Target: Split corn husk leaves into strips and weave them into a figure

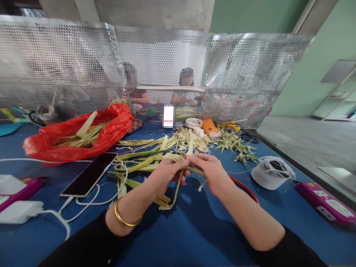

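Observation:
My left hand, with a gold bangle on the wrist, pinches pale green leaf strips between thumb and fingers. My right hand meets it fingertip to fingertip, gripping the same strips. One strip end points up and others dangle below the hands. Exactly how the strips cross is hidden by the fingers. Just behind and left of the hands, more long green leaf strips lie loose on the blue table.
A red plastic bag of strips and a phone with white cables lie left. Leaf scraps, an orange packet and a white cord spool lie beyond and right. Two people sit behind the perforated metal screen.

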Available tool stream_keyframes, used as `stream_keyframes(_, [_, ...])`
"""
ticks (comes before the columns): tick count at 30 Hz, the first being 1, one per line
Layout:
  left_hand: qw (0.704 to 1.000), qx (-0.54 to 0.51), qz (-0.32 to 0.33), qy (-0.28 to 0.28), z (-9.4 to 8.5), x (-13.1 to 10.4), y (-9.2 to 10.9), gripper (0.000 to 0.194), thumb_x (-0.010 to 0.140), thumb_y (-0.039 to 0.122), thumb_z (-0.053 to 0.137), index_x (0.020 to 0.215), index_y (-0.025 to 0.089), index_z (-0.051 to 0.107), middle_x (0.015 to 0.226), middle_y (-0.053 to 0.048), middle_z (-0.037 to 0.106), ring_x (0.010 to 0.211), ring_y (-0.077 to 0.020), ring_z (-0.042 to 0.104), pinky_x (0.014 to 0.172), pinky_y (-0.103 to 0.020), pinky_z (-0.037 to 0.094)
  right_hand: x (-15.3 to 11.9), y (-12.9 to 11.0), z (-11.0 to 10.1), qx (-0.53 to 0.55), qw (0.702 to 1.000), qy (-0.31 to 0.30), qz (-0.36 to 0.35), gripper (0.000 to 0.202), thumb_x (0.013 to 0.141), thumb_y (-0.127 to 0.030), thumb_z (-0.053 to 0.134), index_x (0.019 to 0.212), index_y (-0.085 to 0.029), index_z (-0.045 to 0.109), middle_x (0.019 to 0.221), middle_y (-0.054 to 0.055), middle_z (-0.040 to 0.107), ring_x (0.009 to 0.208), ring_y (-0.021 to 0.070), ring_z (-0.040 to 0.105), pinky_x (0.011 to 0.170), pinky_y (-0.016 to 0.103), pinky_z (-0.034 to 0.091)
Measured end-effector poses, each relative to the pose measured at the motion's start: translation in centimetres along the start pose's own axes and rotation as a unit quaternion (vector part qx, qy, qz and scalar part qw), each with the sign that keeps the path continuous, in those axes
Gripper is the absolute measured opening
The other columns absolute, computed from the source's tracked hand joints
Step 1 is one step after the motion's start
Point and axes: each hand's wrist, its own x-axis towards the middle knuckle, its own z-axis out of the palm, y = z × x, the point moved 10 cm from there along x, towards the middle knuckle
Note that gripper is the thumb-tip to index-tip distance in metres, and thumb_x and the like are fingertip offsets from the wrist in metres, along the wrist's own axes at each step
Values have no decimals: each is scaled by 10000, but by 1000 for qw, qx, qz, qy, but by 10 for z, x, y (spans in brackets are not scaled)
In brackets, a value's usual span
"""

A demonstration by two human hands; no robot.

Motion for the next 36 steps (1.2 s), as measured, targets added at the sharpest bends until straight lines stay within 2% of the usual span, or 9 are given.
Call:
stream_keyframes(7, [1000, 10, 10, 6, 5, 1, -4, 273, 651, 372, 770, 751, 122, 730, 554, -15, 599, 453, -91, 504, 471, -225, 447, 0, -2, -23, -27, 993, 114, -33, 278, 541, -369, 787, 536, -159, 606, 524, -14, 562, 521, 122, 494, 517, 275, 415])
stream_keyframes(12, [1000, 24, 10, 0, 7, 3, -9, 293, 633, 386, 787, 681, 111, 696, 547, -17, 591, 459, -93, 514, 469, -220, 446, 4, 4, -29, -45, 989, 136, -43, 258, 576, -367, 750, 557, -165, 591, 509, -31, 518, 514, 118, 456, 510, 269, 373])
stream_keyframes(15, [1000, 15, 4, 23, 2, 5, -14, 283, 643, 368, 783, 718, 107, 703, 550, -9, 585, 451, -81, 499, 476, -219, 464, 9, -5, -31, -168, 977, 112, -71, 274, 670, -404, 692, 567, -170, 596, 514, -28, 511, 519, 121, 453, 532, 271, 360])
stream_keyframes(17, [999, 2, 0, 44, -2, 5, -14, 284, 664, 367, 765, 765, 106, 716, 555, 3, 566, 445, -73, 479, 479, -224, 482, 8, -24, -32, -328, 931, 113, -116, 364, 770, -447, 612, 529, -175, 584, 525, -7, 526, 538, 134, 468, 567, 284, 357])
stream_keyframes(19, [998, -10, 5, 56, -3, 4, -12, 284, 700, 377, 727, 789, 108, 719, 558, 14, 540, 446, -71, 468, 472, -226, 491, -2, -52, -32, -473, 843, 167, -195, 415, 850, -461, 533, 552, -180, 605, 611, 30, 590, 613, 162, 516, 651, 311, 377])
stream_keyframes(22, [999, 13, 12, 41, 2, 3, -11, 249, 747, 358, 661, 741, 113, 701, 543, 23, 516, 425, -70, 456, 452, -223, 485, -22, -81, -13, -546, 751, 185, -324, 285, 877, -398, 541, 736, -190, 675, 830, 68, 665, 815, 207, 579, 813, 341, 384])
stream_keyframes(24, [998, 57, 8, 22, 9, 2, -15, 212, 748, 303, 637, 644, 119, 659, 519, 22, 517, 399, -70, 454, 430, -216, 464, -22, -75, 4, -536, 768, 108, -334, 180, 860, -338, 581, 808, -207, 694, 891, 57, 681, 890, 207, 590, 844, 325, 392])
stream_keyframes(28, [993, 118, 4, 15, 15, 2, -23, 187, 721, 190, 587, 544, 133, 581, 492, 21, 536, 369, -72, 465, 408, -206, 430, -8, -40, 19, -463, 855, -26, -231, 168, 806, -245, 629, 645, -196, 640, 717, -4, 635, 708, 142, 582, 677, 248, 420])
stream_keyframes(36, [994, 110, -4, -6, 20, -2, -17, 161, 695, 162, 572, 540, 127, 598, 497, 5, 573, 395, -79, 505, 470, -217, 474, -16, -47, 7, -368, 894, 59, -250, 197, 754, -212, 634, 576, -192, 552, 632, -26, 543, 628, 127, 508, 605, 238, 387])
